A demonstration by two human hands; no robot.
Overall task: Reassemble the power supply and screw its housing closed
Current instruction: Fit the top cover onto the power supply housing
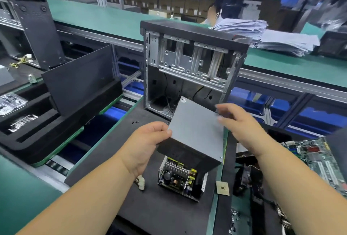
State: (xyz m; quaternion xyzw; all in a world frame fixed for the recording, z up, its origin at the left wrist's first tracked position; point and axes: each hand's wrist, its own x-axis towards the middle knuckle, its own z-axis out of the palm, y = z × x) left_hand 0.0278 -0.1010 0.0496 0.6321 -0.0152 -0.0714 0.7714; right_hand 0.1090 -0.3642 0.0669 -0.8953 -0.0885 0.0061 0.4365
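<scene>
The grey metal housing cover (195, 131) of the power supply is lifted and tilted above the black mat. My left hand (144, 144) grips its left edge, thumb on top. My right hand (242, 123) rests on the cover's right edge with fingers bent around it. Below the cover, the open power supply base (180, 180) sits on the mat, showing heat sinks, capacitors and coils. A white cable connector (141, 181) lies at its left. Small dark screws (134, 122) lie on the mat further back.
An empty PC case (189, 65) stands upright behind the cover. A CPU chip (222, 187) lies right of the base. A green motherboard (319, 157) is at the right. Black foam trays (62, 120) sit left. Paper stacks (266, 35) and a seated person are at the back.
</scene>
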